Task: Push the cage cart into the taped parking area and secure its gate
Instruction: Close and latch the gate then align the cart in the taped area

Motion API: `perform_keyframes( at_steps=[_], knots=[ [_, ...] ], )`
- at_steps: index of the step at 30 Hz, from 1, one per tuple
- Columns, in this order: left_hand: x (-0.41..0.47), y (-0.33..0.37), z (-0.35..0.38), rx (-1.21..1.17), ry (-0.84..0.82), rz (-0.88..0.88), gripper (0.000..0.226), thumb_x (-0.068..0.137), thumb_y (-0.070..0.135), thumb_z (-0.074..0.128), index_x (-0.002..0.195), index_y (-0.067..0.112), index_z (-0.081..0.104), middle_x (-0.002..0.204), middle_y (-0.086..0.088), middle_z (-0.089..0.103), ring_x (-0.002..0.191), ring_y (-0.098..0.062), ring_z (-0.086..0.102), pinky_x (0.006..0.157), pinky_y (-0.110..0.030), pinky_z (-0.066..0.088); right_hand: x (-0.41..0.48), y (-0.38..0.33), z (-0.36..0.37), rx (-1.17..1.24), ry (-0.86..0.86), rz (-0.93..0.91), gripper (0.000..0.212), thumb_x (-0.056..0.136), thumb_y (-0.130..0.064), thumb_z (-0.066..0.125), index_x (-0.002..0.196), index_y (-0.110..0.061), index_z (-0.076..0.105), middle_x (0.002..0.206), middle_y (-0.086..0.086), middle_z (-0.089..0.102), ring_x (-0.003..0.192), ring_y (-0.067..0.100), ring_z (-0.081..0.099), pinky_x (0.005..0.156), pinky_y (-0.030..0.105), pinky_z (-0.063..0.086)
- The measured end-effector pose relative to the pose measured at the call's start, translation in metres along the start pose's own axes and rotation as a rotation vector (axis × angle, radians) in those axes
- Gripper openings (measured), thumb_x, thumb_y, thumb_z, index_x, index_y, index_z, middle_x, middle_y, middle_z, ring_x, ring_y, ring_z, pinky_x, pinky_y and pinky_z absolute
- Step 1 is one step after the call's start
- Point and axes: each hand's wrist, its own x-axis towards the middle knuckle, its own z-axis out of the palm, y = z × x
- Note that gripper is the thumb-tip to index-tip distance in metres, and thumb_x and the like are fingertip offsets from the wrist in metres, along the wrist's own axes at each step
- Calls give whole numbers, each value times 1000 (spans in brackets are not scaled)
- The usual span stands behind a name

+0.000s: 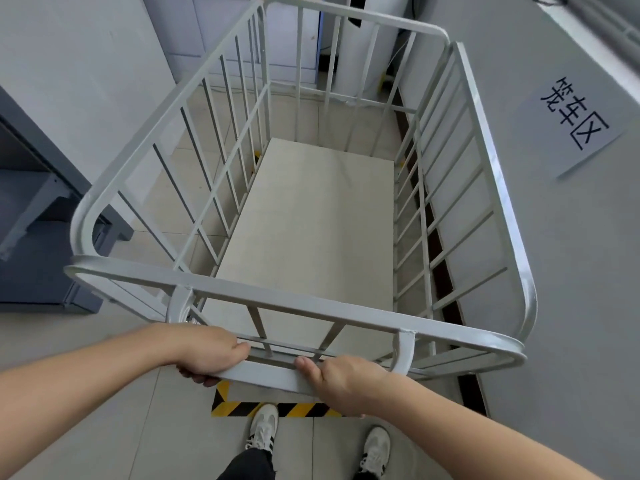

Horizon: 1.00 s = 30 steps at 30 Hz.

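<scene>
A white metal cage cart (346, 306) with barred sides and a pale board floor stands in front of me, close beside the wall on the right. Its push handle (263, 374) runs across the near end. My left hand (207, 351) grips the handle's left part and my right hand (346, 379) grips it to the right, both with fingers wrapped around the bar. Yellow-and-black striped floor tape (242, 408) forms a corner just below the handle, at my feet. Small bits of the same tape (258, 154) show through the bars farther in. I cannot pick out the gate's latch.
A grey wall on the right carries a paper sign (578, 123) with black characters. A dark grey metal cabinet (38, 237) stands to the left of the cart. White cabinets (294, 46) and cables stand beyond the cart's far end. My two white shoes are on the tiled floor.
</scene>
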Motion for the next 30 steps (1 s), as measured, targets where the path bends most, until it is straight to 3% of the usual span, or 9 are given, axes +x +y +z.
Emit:
perform_keyframes(
  at_steps=[2, 7, 10, 14, 17, 21, 23, 25, 30],
  knots=[
    [3, 25, 1, -12, 9, -9, 57, 89, 49, 15, 62, 16, 53, 52, 1, 54, 43, -16, 42, 56, -27, 41, -10, 23, -2, -54, -16, -37, 47, 103, -22, 19, 149, -23, 7, 73, 15, 47, 75, 33, 53, 69, 44, 47],
    [17, 91, 6, -62, 9, -27, 61, 87, 53, 13, 64, 16, 56, 56, -1, 56, 46, -18, 44, 62, -29, 43, -37, 85, -8, -104, -46, -24, 45, 103, -32, 16, 141, -13, 30, 80, 15, 48, 80, 32, 53, 76, 45, 47],
    [29, 129, 9, -96, 7, -40, 54, 80, 51, 17, 87, 12, 54, 63, 0, 55, 53, -17, 46, 58, -29, 42, -53, 119, -10, -98, -34, -27, 49, 103, -25, 21, 149, -17, 5, 71, 11, 41, 71, 28, 46, 66, 44, 42],
    [44, 166, 19, -154, 4, -38, 68, 73, 58, 16, 96, 9, 56, 73, -5, 59, 53, -17, 47, 58, -30, 43, -70, 156, -12, -61, -85, -32, 56, 101, -21, 24, 148, -25, -6, 77, 13, 41, 74, 28, 45, 66, 42, 41],
    [51, 188, 25, -182, 0, -45, 67, 76, 55, 16, 98, 8, 58, 69, -5, 59, 51, -18, 45, 55, -29, 41, -79, 178, -10, -62, -125, 8, 46, 102, -33, 19, 146, -19, 18, 91, 17, 51, 87, 32, 53, 80, 45, 47],
    [56, 210, 28, -283, 16, -84, 42, 93, 43, 21, 94, 12, 51, 64, 2, 54, 47, -12, 44, 49, -26, 40, -90, 193, -15, -92, -159, -10, 51, 100, -47, 11, 135, -22, 38, 92, 19, 55, 95, 35, 58, 89, 50, 47],
    [53, 219, 26, -292, 5, -85, 40, 95, 40, 21, 87, 13, 49, 61, 2, 54, 45, -11, 41, 48, -25, 37, -94, 195, -16, -92, -165, -47, 37, 102, -41, 14, 108, -36, 50, 90, 20, 52, 96, 37, 58, 86, 47, 46],
    [48, 222, 23, -291, 16, -81, 44, 97, 39, 20, 74, 14, 49, 56, 2, 53, 43, -12, 39, 52, -26, 36, -95, 194, -17, -85, -128, -69, 35, 103, -36, 16, 75, -42, 35, 87, 18, 48, 94, 36, 57, 83, 44, 44],
    [44, 219, 22, -117, -2, -24, 34, 83, 35, 23, 81, 13, 48, 77, -10, 63, 60, -21, 48, 65, -35, 43, -89, 194, -13, 1, -95, -70, 39, 101, -46, 12, 63, -38, 22, 71, 11, 47, 82, 30, 54, 81, 41, 44]
  ],
)
